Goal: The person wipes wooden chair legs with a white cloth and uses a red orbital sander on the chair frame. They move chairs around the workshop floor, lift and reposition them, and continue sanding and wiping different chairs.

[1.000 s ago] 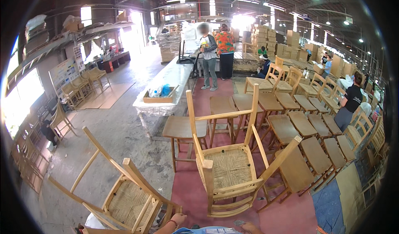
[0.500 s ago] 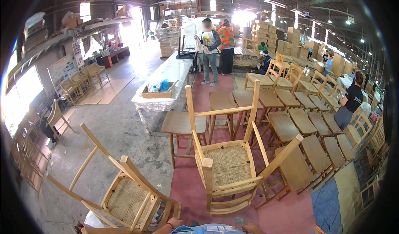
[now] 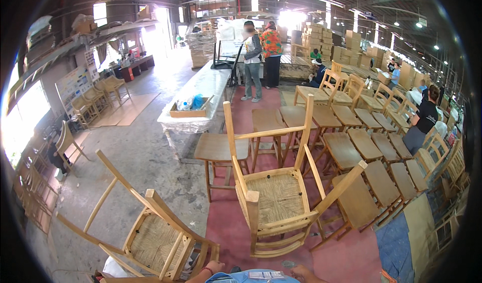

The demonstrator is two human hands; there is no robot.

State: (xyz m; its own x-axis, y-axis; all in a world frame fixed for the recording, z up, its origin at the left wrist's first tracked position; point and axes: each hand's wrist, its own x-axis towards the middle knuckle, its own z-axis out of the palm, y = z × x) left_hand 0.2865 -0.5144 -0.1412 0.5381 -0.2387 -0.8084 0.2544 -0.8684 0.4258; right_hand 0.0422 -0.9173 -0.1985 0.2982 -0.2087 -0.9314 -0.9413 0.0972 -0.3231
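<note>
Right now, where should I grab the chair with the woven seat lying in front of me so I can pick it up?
The wooden chair lies tipped on its back on the red floor, legs pointing away and up. Probably best to grip the two side rails of the seat frame, one per side, coming from the near end by the top rails. The woven seat would likely give; the rails look solid and balanced.

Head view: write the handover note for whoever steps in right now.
Left hand: barely in view at the lower edge, beside the left rush-seat chair; grip cannot be told.
Right hand: at the lower edge, just below the centre rush-seat chair; grip cannot be told.
Things: both chairs sit tilted, the centre one on the red floor, with rows of plain wooden chairs behind.
Done: both seats look woven.
Left: neither chair stands squarely on its legs.
</note>
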